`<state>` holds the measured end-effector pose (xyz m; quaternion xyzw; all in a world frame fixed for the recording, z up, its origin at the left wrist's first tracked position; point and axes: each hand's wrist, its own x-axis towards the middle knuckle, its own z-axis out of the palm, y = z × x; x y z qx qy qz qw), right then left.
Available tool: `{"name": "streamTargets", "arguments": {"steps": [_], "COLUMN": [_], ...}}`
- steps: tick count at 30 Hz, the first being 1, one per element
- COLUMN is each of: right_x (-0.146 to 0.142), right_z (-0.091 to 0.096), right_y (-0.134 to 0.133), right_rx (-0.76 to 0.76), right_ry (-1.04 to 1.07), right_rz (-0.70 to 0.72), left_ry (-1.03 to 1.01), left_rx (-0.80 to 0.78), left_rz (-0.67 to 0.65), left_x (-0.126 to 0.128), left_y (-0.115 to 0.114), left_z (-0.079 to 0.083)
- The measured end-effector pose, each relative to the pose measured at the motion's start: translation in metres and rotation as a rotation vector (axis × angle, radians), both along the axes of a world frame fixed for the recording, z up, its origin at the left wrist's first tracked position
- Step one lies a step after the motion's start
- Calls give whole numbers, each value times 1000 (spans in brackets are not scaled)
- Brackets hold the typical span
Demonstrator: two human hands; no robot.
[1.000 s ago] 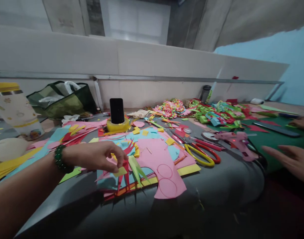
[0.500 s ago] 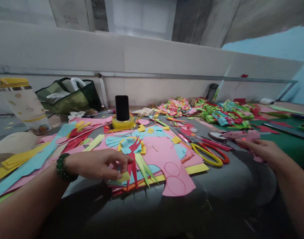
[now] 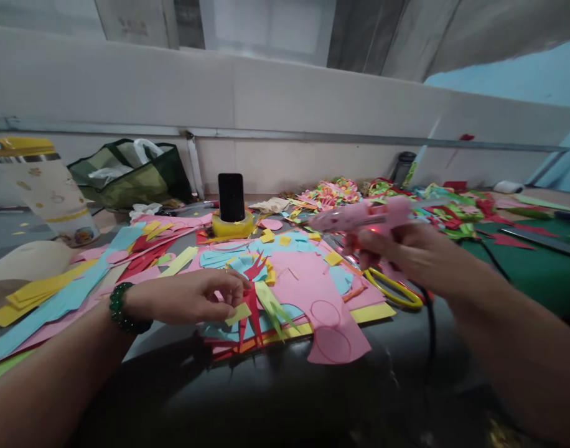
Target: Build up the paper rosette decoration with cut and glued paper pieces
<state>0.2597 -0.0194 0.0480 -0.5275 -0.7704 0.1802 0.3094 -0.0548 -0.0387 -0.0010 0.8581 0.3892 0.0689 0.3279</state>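
Observation:
Between the thumb and fingers of my left hand (image 3: 201,295) is a small yellow paper piece (image 3: 239,314). Close by lies a paper flower (image 3: 247,266) with a light blue middle and yellow edge; red paper strips (image 3: 252,314) and light green strips (image 3: 272,305) hang from it. My right hand (image 3: 401,252) grips a pink glue gun (image 3: 364,216) by its handle, its nozzle pointing left and a red light glowing on it. A black cord runs down from the gun. Under the flower are stacked pink sheets (image 3: 294,280), one with drawn circles.
Yellow-handled scissors (image 3: 397,292) lie partly behind my right hand. A phone (image 3: 231,197) leans in a yellow tape roll (image 3: 232,225). A tumbler (image 3: 49,190) and green bag (image 3: 130,174) stand left; paper strips (image 3: 74,280) cover that side. Paper decorations (image 3: 334,194) are heaped behind.
My right hand has lifted the glue gun from the right side and brought it left, toward the flower. My left hand stays near the flower with the yellow piece.

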Motion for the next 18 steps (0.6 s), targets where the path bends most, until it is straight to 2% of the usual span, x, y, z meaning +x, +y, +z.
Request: {"name": "streamTargets", "arguments": {"steps": [2, 6, 8, 12, 18], "right_x": [-25, -61, -73, -87, -94], "right_z": [0, -9, -15, -24, -28], "right_y": [6, 25, 33, 42, 44], "right_rx": [-36, -65, -59, -81, -83], "right_ry": [-83, -262, -298, -321, -344], "right_rz": [128, 119, 204, 459, 508], "left_ry": [-29, 0, 27, 41, 18], "left_rx": [48, 106, 75, 25, 4], "left_rz": [51, 98, 108, 120, 140], "left_x": [2, 5, 7, 9, 10], "left_y": [0, 2, 5, 7, 6], "left_z": [-1, -7, -10, -12, -11]}}
